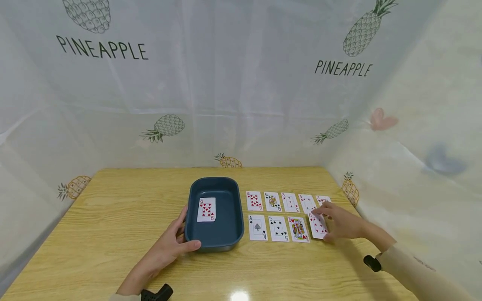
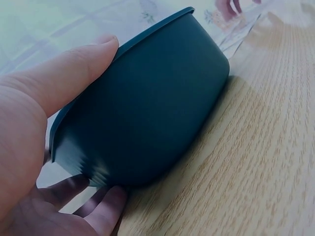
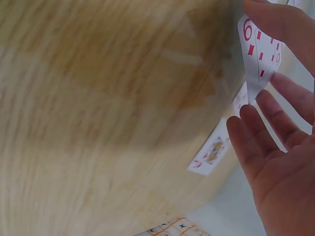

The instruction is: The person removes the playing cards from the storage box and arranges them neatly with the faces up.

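Observation:
My left hand point(image 1: 173, 241) grips the near left corner of a dark blue rectangular tub point(image 1: 215, 248). In the left wrist view the thumb lies over the rim, while other fingers touch the side wall low down. A nine of hearts card point(image 1: 206, 209) lies face up inside the tub. At the right end of the near card row, my right hand point(image 1: 340, 222) pinches a six of diamonds card point(image 1: 317, 225) between thumb and fingers. The right wrist view shows this six of diamonds point(image 3: 261, 49) bent and tilted up from the table.
Face-up cards form two rows right of the tub. The far row includes a ten of hearts point(image 1: 254, 201); its rightmost three point(image 1: 322, 199) is partly hidden by my hand. Nearer lie an ace of spades point(image 1: 257, 228), five of spades point(image 1: 278, 228) and king point(image 1: 298, 229). Curtains surround the wooden table point(image 1: 113, 234).

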`<action>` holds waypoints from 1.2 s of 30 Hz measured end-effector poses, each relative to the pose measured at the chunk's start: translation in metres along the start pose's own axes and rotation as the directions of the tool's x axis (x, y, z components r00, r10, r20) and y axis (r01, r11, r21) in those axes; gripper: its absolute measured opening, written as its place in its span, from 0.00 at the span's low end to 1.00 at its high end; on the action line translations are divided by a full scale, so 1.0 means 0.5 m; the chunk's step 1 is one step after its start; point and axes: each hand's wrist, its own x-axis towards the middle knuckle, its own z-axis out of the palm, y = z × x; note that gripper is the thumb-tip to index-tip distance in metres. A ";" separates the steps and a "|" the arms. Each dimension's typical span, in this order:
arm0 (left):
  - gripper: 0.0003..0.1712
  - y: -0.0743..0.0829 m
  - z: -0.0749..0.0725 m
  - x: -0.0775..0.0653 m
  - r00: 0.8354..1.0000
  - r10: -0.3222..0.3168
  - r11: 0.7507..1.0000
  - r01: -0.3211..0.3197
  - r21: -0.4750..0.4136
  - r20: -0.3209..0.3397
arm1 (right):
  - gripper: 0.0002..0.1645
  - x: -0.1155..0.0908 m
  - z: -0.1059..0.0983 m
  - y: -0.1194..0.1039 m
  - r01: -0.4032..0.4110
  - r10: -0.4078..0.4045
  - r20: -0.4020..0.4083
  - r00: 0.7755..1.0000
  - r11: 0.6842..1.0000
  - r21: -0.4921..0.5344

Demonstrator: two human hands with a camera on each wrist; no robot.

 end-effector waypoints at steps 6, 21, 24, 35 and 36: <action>0.66 0.004 0.002 -0.001 1.000 -0.013 1.000 0.013 0.002 -0.007 | 0.47 -0.013 0.018 0.021 0.030 -0.030 0.017 0.999 0.998 0.050; 0.66 0.001 0.003 -0.002 1.000 -0.006 1.000 0.007 0.006 -0.016 | 0.48 -0.003 0.017 0.002 -0.040 0.029 0.127 0.992 0.996 0.084; 0.66 0.003 0.003 0.000 1.000 0.001 1.000 -0.001 0.000 -0.012 | 0.49 -0.003 0.009 -0.003 -0.041 0.031 0.133 0.991 0.997 0.072; 0.66 0.000 0.002 -0.004 1.000 -0.009 1.000 0.009 -0.009 -0.011 | 0.43 0.064 -0.076 -0.113 -0.011 0.013 0.044 0.999 0.999 -0.037; 0.66 -0.001 0.002 -0.004 1.000 -0.010 1.000 0.010 -0.011 -0.008 | 0.43 0.079 -0.080 -0.130 -0.001 0.002 0.028 1.000 0.999 -0.039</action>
